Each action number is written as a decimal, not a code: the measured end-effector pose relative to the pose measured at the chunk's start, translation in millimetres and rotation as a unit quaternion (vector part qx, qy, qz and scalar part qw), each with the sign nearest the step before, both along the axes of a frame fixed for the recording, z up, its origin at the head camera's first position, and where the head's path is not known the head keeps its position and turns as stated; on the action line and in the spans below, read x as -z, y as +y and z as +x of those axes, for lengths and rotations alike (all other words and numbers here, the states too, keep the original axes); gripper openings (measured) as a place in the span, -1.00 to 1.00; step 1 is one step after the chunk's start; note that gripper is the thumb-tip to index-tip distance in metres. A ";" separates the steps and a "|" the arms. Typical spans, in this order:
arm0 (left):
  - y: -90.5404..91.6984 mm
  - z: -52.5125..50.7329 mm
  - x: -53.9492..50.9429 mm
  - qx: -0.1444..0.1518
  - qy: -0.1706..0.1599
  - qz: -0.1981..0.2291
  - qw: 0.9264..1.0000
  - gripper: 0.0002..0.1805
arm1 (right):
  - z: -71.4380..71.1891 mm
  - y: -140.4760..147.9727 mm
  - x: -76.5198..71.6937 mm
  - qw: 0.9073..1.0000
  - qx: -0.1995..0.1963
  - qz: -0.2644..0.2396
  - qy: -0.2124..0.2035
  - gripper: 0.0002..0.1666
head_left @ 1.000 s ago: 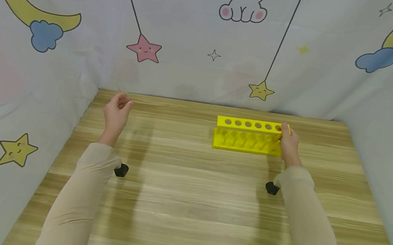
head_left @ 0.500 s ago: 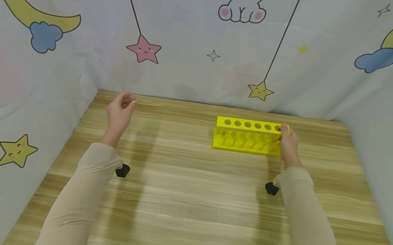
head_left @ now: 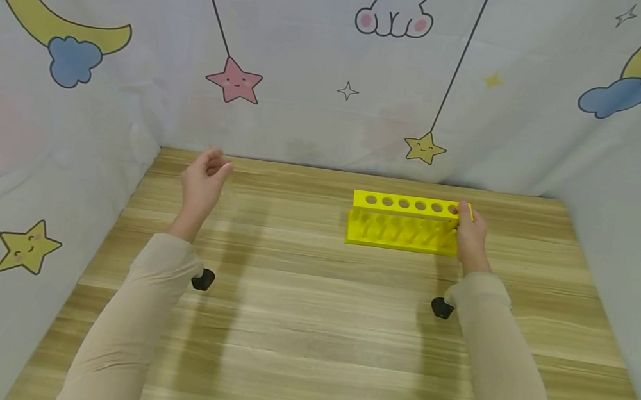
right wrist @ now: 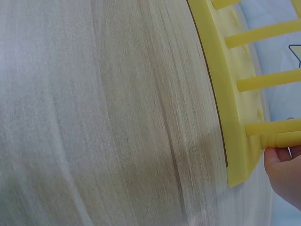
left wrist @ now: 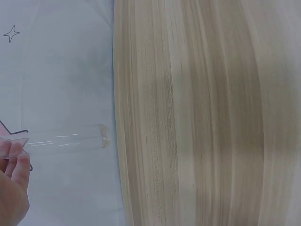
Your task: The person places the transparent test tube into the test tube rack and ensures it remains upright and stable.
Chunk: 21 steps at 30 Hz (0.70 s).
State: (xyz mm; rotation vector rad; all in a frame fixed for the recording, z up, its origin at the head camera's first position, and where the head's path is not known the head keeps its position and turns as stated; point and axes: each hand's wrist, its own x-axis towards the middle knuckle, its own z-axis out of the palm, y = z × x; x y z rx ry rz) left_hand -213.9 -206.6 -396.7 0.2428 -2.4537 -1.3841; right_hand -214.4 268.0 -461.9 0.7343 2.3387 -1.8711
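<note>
A clear, see-through test tube [left wrist: 66, 140] shows in the left wrist view, pinched near one end by the fingers of my left hand [left wrist: 13, 190]. From the head, that left hand [head_left: 203, 185] is over the far left of the table, and the tube hardly shows. A yellow test tube rack [head_left: 404, 232] stands upright at the far right, its top row of holes bare of tubes. My right hand [head_left: 472, 237] grips the rack's right end, with the thumb on the top plate. In the right wrist view, fingers [right wrist: 282, 162] hold the rack's end post, beside several yellow pegs [right wrist: 270, 80].
Both hands work over a wood-grain table [head_left: 308, 327]. A white cloth [head_left: 305, 121] printed with stars and moons hangs behind the table and along both sides. A small black piece [head_left: 204, 279] sits at the left cuff, another [head_left: 442, 308] at the right cuff.
My left hand has shifted to the right and slightly away from me. The right hand keeps its grip, and the rack stays in place.
</note>
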 end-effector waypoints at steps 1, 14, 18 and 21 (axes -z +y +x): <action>1.1 0.0 -0.6 0.001 0.001 0.001 1.000 -0.63 | 0.0 -0.2 -0.3 1.000 0.002 -0.001 0.001 -0.28; 14.3 1.2 -8.3 0.029 0.026 0.002 0.999 -0.64 | 1.5 -2.3 -2.7 1.000 0.009 -0.013 -0.001 -0.34; 18.2 1.4 -10.8 0.039 0.032 0.004 0.999 -0.64 | 1.0 -2.2 -2.1 1.000 0.013 -0.015 0.002 -0.42; 21.5 1.5 -12.5 0.045 0.035 0.002 0.998 -0.64 | 0.6 -1.8 -2.0 1.000 0.014 -0.014 0.005 -0.47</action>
